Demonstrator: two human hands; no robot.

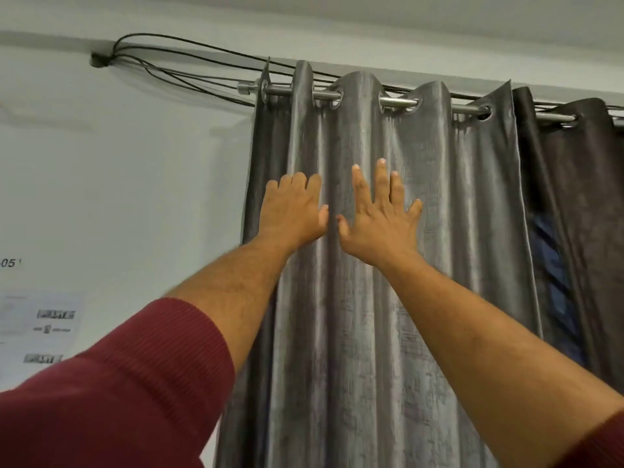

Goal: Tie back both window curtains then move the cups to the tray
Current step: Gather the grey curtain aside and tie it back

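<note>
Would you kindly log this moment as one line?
left hand flat on curtain | right hand flat on curtain | untied

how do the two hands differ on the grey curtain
The left hand has its fingers curled into the folds of the grey curtain; the right hand lies flat, fingers spread and reaching higher. The left forearm shows a red sleeve near the elbow. Both press the same curtain.

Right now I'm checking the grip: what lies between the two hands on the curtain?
In the head view, only a narrow fold of the grey curtain shows between the left hand and right hand; nothing else.
</note>
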